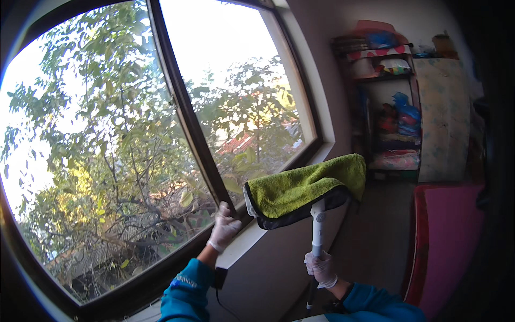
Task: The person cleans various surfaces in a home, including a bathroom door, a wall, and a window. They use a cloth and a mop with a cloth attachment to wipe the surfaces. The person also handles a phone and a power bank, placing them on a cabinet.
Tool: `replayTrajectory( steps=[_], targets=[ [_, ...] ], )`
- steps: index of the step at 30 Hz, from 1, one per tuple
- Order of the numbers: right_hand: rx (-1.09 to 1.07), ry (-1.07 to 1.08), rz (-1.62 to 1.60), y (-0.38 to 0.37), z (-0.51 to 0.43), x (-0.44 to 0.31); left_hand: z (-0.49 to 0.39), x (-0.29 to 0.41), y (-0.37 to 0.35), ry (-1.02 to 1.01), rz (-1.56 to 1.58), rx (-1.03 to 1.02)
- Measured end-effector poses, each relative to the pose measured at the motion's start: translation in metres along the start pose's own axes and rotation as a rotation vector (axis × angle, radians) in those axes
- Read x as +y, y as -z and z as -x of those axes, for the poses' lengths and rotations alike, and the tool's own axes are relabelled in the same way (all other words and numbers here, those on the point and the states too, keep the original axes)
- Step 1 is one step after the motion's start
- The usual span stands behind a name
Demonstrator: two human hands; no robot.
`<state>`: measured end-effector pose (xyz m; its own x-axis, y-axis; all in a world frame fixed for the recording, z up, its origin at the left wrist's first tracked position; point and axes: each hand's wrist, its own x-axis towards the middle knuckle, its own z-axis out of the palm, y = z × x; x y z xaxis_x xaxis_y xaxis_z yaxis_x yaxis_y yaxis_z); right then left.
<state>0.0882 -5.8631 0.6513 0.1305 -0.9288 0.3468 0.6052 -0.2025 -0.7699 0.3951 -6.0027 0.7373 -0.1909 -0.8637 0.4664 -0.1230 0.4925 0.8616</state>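
Observation:
My left hand (224, 230), in a clear glove, is at the lower end of the dark middle stile (189, 116) of a sliding window. Its bent fingers lie against the frame, and their far side is hidden. With my right hand (321, 269), also gloved, I grip the white handle (318, 229) of a flat-headed cleaning tool. A green microfibre cloth (297, 189) with black edging is draped over the head and covers most of it. The head is raised beside the windowsill (245, 247), to the right of my left hand.
Leafy trees (120, 161) show through the window glass. Beneath the sill are a black box (219, 277) and a thin cable (225, 304). At the right stand a shelf unit (416, 96) with bags and folded textiles, a patterned panel (442, 120) and a pink-topped surface (450, 237).

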Motion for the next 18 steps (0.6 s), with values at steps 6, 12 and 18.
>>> replayTrajectory(
  steps=[6, 12, 18],
  targets=[
    [-0.140, -0.099, 0.020, -0.004, -0.010, -0.021, 0.140, 0.006, -0.111, 0.167, -0.316, -0.428],
    [-0.450, -0.125, -0.073, -0.085, -0.045, -0.024, 0.212, 0.002, -0.151, 0.340, 0.009, -0.316],
    [-0.591, -0.281, -0.116, -0.173, -0.059, -0.030, 0.277, -0.024, -0.169, 0.477, 0.188, 0.092]
  ],
)
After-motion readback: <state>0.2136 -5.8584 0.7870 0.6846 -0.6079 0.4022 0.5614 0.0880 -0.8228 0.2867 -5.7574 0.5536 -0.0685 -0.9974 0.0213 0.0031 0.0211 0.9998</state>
